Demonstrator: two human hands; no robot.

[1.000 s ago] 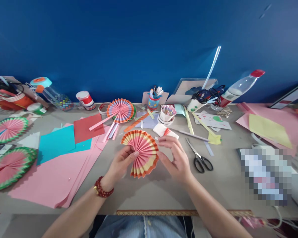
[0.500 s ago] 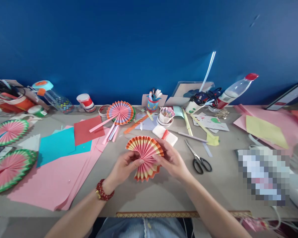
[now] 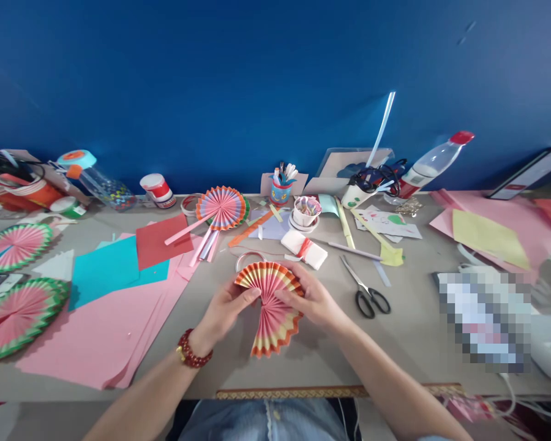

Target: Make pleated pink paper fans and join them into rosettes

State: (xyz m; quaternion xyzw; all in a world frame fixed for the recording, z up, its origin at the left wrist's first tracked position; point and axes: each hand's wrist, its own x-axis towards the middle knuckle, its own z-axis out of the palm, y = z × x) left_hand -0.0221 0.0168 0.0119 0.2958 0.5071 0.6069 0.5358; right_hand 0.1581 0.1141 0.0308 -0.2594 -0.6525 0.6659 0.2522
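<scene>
Head view, looking down at desk. Left hand fingertips pinched onto centre of pleated paper fan, thumb on top, fingers curled nearly closed. Right hand likewise closed on fan from other side, fingers over upper right pleats. Fan held just above table, between both hands, near front edge. Upper half spread into a semicircle; lower half hanging in a narrower wedge, not fully opened. Judged partway: pleating done, full circle not yet closed. Red bead bracelet on left wrist. Scissors lying near right hand. Finished round fan further back, two green-edged fans far left. Pink paper sheets left of hands.
</scene>
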